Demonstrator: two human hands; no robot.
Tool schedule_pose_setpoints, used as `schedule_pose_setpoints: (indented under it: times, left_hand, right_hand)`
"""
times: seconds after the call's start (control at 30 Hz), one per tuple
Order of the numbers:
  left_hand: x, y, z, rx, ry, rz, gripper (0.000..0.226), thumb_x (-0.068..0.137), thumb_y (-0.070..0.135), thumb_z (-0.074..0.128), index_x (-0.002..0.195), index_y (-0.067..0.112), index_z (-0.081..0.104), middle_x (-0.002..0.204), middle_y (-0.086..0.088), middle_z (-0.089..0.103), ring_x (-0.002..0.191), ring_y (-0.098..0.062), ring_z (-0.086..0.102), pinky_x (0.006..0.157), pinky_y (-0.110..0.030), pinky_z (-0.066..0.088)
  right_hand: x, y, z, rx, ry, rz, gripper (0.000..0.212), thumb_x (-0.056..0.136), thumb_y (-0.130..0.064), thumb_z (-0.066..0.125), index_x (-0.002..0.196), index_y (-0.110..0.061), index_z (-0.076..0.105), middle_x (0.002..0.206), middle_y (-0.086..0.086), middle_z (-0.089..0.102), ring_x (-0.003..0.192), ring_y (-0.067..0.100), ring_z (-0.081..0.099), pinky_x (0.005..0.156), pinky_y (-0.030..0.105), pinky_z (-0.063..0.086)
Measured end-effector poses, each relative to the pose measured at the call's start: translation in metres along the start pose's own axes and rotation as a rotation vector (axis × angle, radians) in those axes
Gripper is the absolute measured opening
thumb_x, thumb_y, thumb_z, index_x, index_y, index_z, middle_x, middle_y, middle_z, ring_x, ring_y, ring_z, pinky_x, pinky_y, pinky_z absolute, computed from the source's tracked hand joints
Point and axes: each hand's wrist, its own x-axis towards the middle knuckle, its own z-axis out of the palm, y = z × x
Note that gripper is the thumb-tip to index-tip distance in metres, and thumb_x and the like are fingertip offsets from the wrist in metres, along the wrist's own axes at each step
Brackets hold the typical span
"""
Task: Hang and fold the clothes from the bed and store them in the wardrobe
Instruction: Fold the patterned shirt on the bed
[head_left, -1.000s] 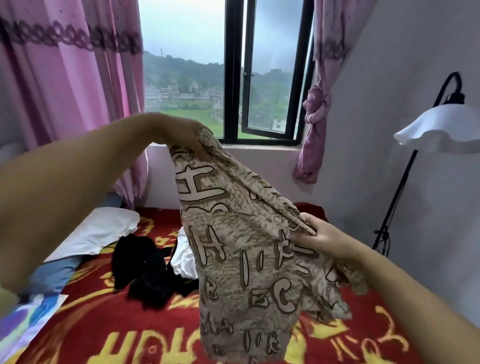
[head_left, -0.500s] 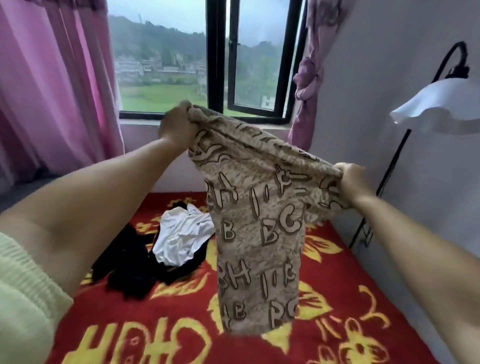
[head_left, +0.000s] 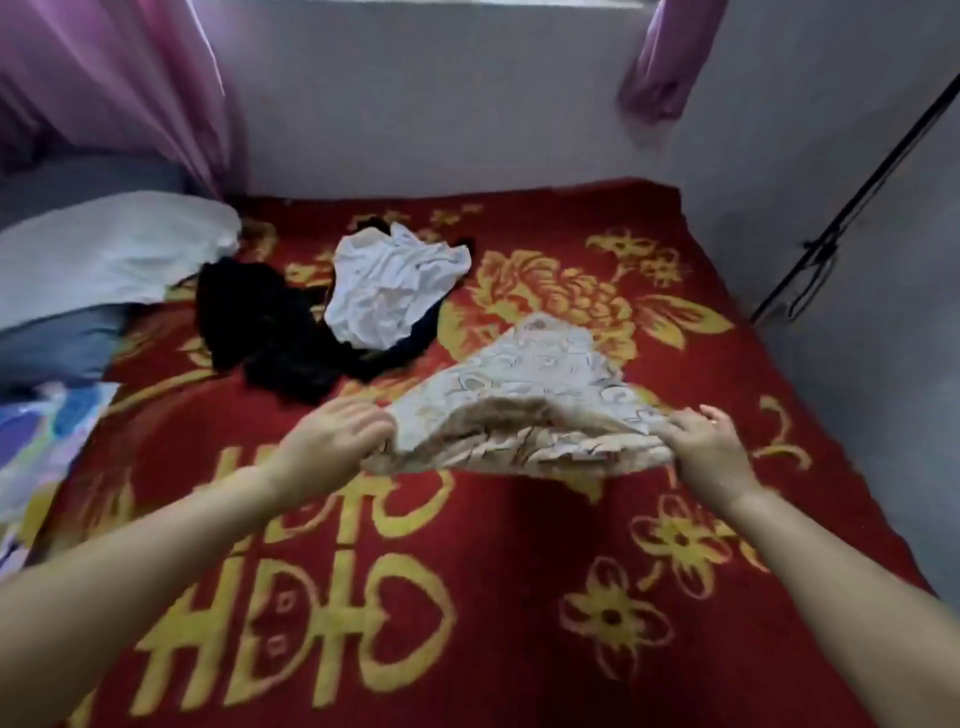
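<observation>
Soft, even daylight, seemingly from above at the far wall. Moderately bright, no glare. Faint shadow on the bed (head_left: 519, 597) under the held cloth (head_left: 519, 415). Strong motion blur throughout: curtain (head_left: 660, 62) at top right smeared, both hands soft-edged, cloth print unreadable. Wide-angle bending at the edges, lamp pole (head_left: 857, 208) and wall corner slanted. Colours slightly washed.

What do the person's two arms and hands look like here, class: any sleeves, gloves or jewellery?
The left hand and right hand are bare, without gloves. Both forearms are uncovered up to the frame edge; no sleeve shows. The blurred picture shows no rings, watch or bracelets.
</observation>
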Motion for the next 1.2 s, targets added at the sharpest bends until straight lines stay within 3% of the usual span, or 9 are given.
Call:
schedule_pose_setpoints:
  times: [0.1, 0.17, 0.3, 0.5, 0.63, 0.77, 0.93, 1.03, 1.2]
  left_hand:
    - [-0.099, 0.038, 0.100, 0.052, -0.658, 0.021, 0.040, 0.081, 0.016, 0.045, 0.120, 0.018, 0.053, 0.124, -0.007, 0.061, 0.117, -0.020, 0.058, 0.104, -0.036, 0.032]
    - [-0.152, 0.061, 0.147, 0.009, -1.030, -0.055, 0.064, 0.085, 0.031, 0.057, 0.144, 0.023, 0.033, 0.151, -0.007, 0.035, 0.141, -0.018, 0.031, 0.116, -0.041, 0.021]
    - [-0.159, 0.096, 0.203, -0.071, -0.791, -0.094, 0.063, 0.052, 0.040, 0.078, 0.112, 0.024, 0.066, 0.104, 0.002, 0.070, 0.092, -0.015, 0.069, 0.080, -0.031, 0.055]
    - [-0.068, 0.146, 0.276, -0.102, -0.663, -0.155, 0.060, 0.048, 0.034, 0.086, 0.105, 0.019, 0.072, 0.108, -0.005, 0.071, 0.096, -0.020, 0.069, 0.081, -0.035, 0.056]
    - [-0.037, 0.171, 0.325, -0.103, -0.767, -0.415, 0.066, 0.093, 0.024, 0.046, 0.151, 0.012, 0.018, 0.159, -0.012, 0.014, 0.146, -0.024, 0.016, 0.115, -0.042, 0.019]
    - [-0.043, 0.169, 0.345, -0.137, -0.759, -0.528, 0.067, 0.096, 0.009, 0.032, 0.153, 0.012, -0.004, 0.160, -0.007, -0.010, 0.148, -0.021, -0.004, 0.117, -0.039, 0.011]
    - [-0.043, 0.157, 0.309, -0.341, -0.580, -0.420, 0.084, 0.061, -0.014, 0.071, 0.139, -0.002, 0.043, 0.146, -0.021, 0.040, 0.128, -0.031, 0.050, 0.098, -0.039, 0.049]
    - [-0.054, 0.162, 0.294, -0.238, -0.610, -0.218, 0.087, 0.035, 0.001, 0.085, 0.119, 0.003, 0.066, 0.125, -0.014, 0.063, 0.110, -0.024, 0.064, 0.083, -0.037, 0.057]
    - [-0.076, 0.185, 0.319, -0.228, -1.051, -0.215, 0.077, 0.090, 0.005, 0.038, 0.152, 0.013, -0.006, 0.158, -0.013, -0.018, 0.146, -0.025, -0.016, 0.117, -0.045, -0.005]
  right_hand:
    - [-0.072, -0.029, 0.107, -0.108, -0.755, 0.018, 0.057, 0.089, -0.018, 0.055, 0.142, -0.026, 0.038, 0.152, 0.000, 0.030, 0.143, 0.020, 0.024, 0.113, 0.058, 0.009]
    - [-0.114, -0.042, 0.152, -0.068, -0.972, 0.045, 0.063, 0.093, -0.035, 0.052, 0.149, -0.029, 0.023, 0.159, -0.007, 0.012, 0.147, 0.013, 0.007, 0.113, 0.060, 0.006]
    - [-0.141, -0.041, 0.190, 0.106, -0.771, 0.213, 0.045, 0.092, -0.023, 0.049, 0.136, -0.027, 0.048, 0.144, -0.004, 0.043, 0.134, 0.015, 0.038, 0.110, 0.038, 0.029]
    - [-0.083, -0.013, 0.219, 0.567, -0.524, 0.708, 0.036, 0.095, -0.016, 0.050, 0.129, -0.004, 0.053, 0.126, 0.016, 0.058, 0.117, 0.030, 0.053, 0.096, 0.036, 0.041]
    - [-0.055, -0.010, 0.256, 0.613, -0.597, 0.944, 0.043, 0.093, -0.034, 0.056, 0.126, -0.007, 0.050, 0.105, 0.010, 0.060, 0.099, 0.030, 0.056, 0.078, 0.032, 0.040]
    - [-0.049, -0.013, 0.260, 0.629, -0.374, 0.880, 0.012, 0.094, -0.024, 0.053, 0.089, -0.014, 0.054, 0.067, -0.002, 0.052, 0.065, 0.023, 0.048, 0.054, 0.030, 0.033]
    - [-0.072, -0.006, 0.209, 0.746, -0.145, 0.740, 0.012, 0.095, -0.020, 0.052, 0.084, -0.016, 0.054, 0.066, -0.004, 0.050, 0.056, 0.007, 0.042, 0.049, 0.018, 0.029]
    - [-0.110, 0.001, 0.195, 0.706, -0.269, 0.771, 0.011, 0.092, -0.016, 0.056, 0.081, -0.013, 0.056, 0.068, 0.004, 0.056, 0.062, 0.020, 0.049, 0.052, 0.024, 0.030]
    - [-0.161, -0.005, 0.226, 0.450, -0.716, 0.897, 0.022, 0.090, -0.020, 0.060, 0.105, -0.005, 0.060, 0.108, 0.018, 0.062, 0.106, 0.036, 0.056, 0.086, 0.037, 0.041]
